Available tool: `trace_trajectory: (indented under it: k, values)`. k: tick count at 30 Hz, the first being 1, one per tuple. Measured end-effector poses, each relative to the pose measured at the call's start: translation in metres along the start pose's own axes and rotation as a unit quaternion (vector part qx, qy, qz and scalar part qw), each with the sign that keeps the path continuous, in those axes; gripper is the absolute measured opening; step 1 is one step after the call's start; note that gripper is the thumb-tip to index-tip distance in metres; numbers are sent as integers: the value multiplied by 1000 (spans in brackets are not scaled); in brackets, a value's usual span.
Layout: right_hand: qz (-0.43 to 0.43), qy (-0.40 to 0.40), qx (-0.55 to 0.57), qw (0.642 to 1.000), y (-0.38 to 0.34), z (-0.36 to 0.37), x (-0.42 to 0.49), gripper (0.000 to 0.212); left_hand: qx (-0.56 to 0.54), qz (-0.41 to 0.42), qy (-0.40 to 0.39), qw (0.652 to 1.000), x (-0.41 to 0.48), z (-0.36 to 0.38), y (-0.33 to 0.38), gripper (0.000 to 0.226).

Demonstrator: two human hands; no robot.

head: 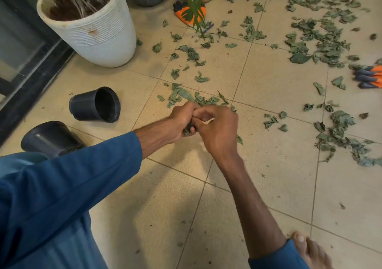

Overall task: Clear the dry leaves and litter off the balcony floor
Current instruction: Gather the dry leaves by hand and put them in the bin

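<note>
Head view: both hands meet low over the tiled balcony floor, mid-frame. left hand is fisted around a small wad of dry leaves, which pokes out under the fingers. right hand is curled and touching the left; can't tell if it holds anything. More loose leaves lie on the floor just beyond the hands, with thicker scatter far right and at the right. White ribbed planter stands far left with soil and a plant in it. Black pot lies on its side left of the hands, mouth facing right; second black pot is nearer, partly behind a blue sleeve. Orange glove at the right edge, bare foot near right.
</note>
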State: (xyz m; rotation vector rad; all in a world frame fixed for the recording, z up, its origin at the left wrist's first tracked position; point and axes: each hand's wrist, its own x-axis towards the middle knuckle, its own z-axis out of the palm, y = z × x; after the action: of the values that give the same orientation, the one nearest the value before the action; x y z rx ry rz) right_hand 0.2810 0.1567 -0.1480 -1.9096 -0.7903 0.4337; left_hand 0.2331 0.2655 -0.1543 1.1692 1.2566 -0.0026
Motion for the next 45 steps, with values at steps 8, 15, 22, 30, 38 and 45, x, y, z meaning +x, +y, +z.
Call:
trace_trajectory:
  k: [8,15,22,30,38,45]
  values:
    - [113,-61,156,979,46,-42,7,15,52,52,19,997,-3,1,2,28]
    - [138,-17,-205,969,130,-46,5,40,70,56,-14,996,-5,6,2,31]
    - [152,14,-194,969,138,-35,-5,27,93,63,-36,993,-6,10,3,30]
    - [141,71,-137,978,145,-68,-1,31,120,68,-49,989,-4,12,1,31]
    - [138,79,-132,978,158,-56,-3,25,141,79,-66,985,-5,17,1,30]
    - [75,26,-198,977,166,-53,0,16,148,78,-69,983,-5,17,1,32]
